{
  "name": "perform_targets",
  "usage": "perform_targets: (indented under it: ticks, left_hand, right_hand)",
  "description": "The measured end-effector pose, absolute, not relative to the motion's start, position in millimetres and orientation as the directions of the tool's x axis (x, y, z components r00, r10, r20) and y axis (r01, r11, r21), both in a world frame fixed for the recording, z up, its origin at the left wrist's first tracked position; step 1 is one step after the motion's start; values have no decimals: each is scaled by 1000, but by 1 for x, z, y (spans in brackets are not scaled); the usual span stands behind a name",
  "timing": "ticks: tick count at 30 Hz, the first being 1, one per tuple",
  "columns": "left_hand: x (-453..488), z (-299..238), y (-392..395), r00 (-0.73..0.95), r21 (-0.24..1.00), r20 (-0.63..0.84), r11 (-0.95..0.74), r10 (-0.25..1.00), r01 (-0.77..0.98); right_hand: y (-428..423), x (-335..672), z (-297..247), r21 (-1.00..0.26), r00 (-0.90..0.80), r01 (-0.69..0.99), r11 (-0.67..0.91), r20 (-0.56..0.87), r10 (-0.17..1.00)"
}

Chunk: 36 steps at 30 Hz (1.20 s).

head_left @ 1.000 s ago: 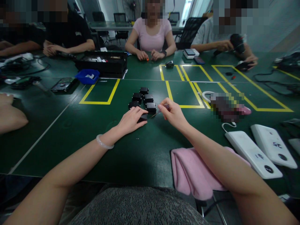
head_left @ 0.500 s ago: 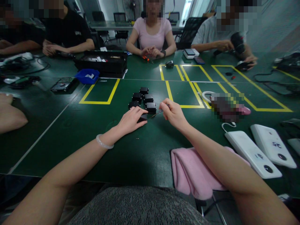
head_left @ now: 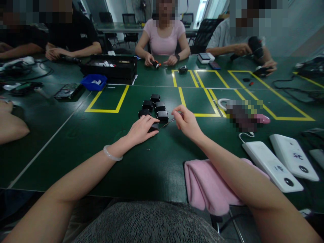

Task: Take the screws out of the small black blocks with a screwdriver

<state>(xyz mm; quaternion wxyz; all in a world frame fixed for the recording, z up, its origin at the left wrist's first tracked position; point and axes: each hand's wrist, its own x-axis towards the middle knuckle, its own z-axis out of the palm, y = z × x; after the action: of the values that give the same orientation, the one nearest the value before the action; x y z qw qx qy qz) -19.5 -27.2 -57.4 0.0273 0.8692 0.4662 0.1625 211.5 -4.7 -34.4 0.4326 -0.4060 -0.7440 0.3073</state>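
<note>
My left hand [head_left: 143, 127] rests on the green table and is closed around a small black box [head_left: 154, 127], gripping it between thumb and fingers. My right hand [head_left: 186, 120] pinches the handle end of a thin screwdriver [head_left: 166, 123], whose metal shaft slants down left to the side of that box. Just beyond, several similar black boxes stand in a cluster, among them a near one [head_left: 162, 115] and the farthest one [head_left: 155, 97]. A tiny screw [head_left: 148, 149] lies on the table nearer to me. Where exactly the tip meets the box is too small to tell.
A pink cloth [head_left: 202, 182] lies under my right forearm. Two white power banks [head_left: 273, 165] are at the right. Farther off are a blue bin [head_left: 93, 83], a black crate [head_left: 121, 72] and yellow tape outlines [head_left: 102, 110]. Co-workers sit across the table; another person's arm is at left.
My hands keep nearly the same pose, the right one shifting very slightly. Across the table, the person in pink has drawn their hands apart, one holding a dark and orange item.
</note>
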Motion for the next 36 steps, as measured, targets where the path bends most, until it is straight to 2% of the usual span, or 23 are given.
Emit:
perform_targets:
  ticks: [9,18,36]
  left_hand:
    - [-19,-57,-27,506,206,247,-555,826,806]
    - [-19,-54,-28,520,197,232,-563,822,802]
    - [-18,-49,-30,511,215,187,-543,839,812]
  right_hand:
    - [-6,213,-33,-816,-313,333,473,377,872]
    - [-7,210,-38,-799,-291,296,523,446,847]
    - [-3,212,-39,-839,-304,297,457,370,878]
